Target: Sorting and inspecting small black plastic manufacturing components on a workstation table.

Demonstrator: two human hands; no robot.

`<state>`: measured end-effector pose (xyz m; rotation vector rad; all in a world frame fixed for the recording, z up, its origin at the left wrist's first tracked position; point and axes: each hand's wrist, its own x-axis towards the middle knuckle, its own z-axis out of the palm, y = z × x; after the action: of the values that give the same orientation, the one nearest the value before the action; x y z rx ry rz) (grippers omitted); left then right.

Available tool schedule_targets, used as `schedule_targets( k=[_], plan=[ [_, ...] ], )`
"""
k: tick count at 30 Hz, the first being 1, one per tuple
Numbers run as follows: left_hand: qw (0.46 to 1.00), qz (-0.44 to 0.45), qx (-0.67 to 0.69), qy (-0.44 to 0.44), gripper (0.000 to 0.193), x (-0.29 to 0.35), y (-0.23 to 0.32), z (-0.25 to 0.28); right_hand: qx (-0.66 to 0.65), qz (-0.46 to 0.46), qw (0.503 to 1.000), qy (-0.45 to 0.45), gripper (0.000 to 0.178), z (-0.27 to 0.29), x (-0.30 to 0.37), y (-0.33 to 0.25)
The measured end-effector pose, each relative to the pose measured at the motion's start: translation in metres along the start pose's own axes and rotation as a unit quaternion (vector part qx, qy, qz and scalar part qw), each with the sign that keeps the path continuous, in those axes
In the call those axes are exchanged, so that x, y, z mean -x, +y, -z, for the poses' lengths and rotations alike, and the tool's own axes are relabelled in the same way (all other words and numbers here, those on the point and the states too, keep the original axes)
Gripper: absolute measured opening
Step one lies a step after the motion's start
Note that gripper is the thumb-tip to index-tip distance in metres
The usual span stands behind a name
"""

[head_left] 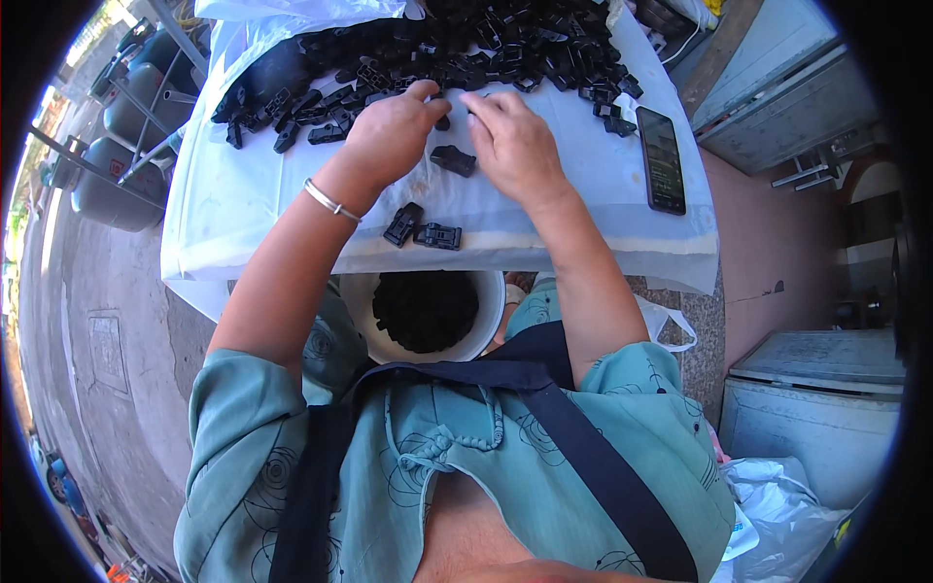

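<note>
Black car-shaped pieces [453, 160] lie near the left hand [394, 128] and right hand [515, 144], both half-curled (any grip, I cannot tell).

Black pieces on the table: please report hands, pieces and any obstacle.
Left hand, right hand close together, grip unclear. Black pieces piled beyond, some nearer the body. Phone at right, apart from hands.

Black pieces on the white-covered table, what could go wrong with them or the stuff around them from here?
Two loose black pieces lie near the front edge of the white-covered table, close to the left forearm; a sweep of that arm could knock them off, perhaps into the white basin below, which holds a dark heap. The phone lies near the table's right side, so a bump might push it over.
</note>
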<state>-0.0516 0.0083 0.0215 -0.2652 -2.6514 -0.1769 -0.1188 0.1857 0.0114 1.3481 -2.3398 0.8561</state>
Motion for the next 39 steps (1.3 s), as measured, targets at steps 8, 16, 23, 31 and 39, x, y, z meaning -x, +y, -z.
schedule_targets(
  k=[8,16,23,31,39],
  plan=[
    [0.992,0.038,0.054,-0.109,0.026,0.002,0.017,0.001,0.080,-0.091,0.993,-0.008,0.020,-0.003,-0.003,0.016],
    [0.966,0.080,0.245,-0.009,0.033,0.043,0.018,-0.002,-0.214,-0.101,0.971,-0.035,0.020,0.014,0.022,0.028],
    [0.954,0.145,0.263,-0.007,0.043,0.044,0.018,-0.005,0.033,-0.090,0.993,-0.074,0.031,0.023,0.025,0.008],
    [0.937,0.183,0.297,-0.028,0.060,0.039,0.021,-0.003,-0.143,0.082,0.986,-0.015,0.028,-0.003,0.017,-0.001],
    [0.960,0.105,0.257,0.029,0.046,0.041,0.022,-0.004,0.000,0.064,0.996,-0.055,0.032,0.000,0.033,-0.009]
  ],
)
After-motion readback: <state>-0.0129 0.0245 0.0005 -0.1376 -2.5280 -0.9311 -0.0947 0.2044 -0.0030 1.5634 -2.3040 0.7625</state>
